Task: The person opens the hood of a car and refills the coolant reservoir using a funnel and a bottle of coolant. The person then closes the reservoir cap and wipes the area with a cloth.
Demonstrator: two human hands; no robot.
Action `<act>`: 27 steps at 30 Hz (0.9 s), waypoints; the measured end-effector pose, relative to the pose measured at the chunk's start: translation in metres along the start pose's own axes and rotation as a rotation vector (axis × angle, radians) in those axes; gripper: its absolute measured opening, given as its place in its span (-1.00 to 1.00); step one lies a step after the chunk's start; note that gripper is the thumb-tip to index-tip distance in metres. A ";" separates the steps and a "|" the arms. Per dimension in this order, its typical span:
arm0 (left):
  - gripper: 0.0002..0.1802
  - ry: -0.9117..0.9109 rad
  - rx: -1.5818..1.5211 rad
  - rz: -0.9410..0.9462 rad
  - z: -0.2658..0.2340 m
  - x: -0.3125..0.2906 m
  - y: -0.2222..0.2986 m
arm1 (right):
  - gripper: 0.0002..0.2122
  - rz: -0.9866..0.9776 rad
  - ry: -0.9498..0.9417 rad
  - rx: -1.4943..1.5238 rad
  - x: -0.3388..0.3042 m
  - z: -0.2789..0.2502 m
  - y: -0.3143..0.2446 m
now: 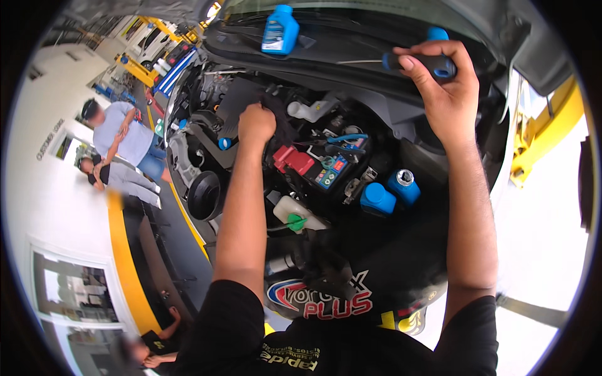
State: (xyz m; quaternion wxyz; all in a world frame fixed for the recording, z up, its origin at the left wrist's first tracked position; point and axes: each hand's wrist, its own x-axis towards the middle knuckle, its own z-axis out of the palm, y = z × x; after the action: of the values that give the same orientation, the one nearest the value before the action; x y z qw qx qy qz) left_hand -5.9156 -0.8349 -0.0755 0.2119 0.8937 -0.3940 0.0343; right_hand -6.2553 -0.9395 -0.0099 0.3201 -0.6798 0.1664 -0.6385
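My right hand point(448, 94) is raised over the far right of an open engine bay. It grips a screwdriver point(439, 65) by its black and blue handle, with the thin shaft pointing left. My left hand point(257, 125) is closed in a fist on a dark, fuzzy-looking cloth point(283, 119), beside the black engine cover point(241, 97). Its fingertips are hidden. Between my arms sits the car battery point(331, 174), with a red terminal cover point(295, 161) at its left. Blue-handled pliers point(348, 139) appear to rest on top of the battery.
One blue bottle point(280, 31) stands on the cowl. Two more, a capped bottle point(378, 198) and a second bottle point(404, 185), are near my right forearm. A white tank point(295, 212) has a green cap. People point(125, 131) stand at the left; a yellow lift post point(545, 138) is at the right.
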 end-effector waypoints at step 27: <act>-0.97 0.152 -0.630 0.080 -0.107 -0.322 -0.205 | -0.81 -0.388 -0.671 -1.075 0.006 0.034 0.042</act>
State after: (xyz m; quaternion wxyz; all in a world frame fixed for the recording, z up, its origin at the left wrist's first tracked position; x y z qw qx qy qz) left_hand -5.9779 -0.4467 -0.1241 0.5053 0.7629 -0.4030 -0.0147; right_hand -6.2140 -0.9669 -0.0322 -0.1500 -0.9245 0.2275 -0.2665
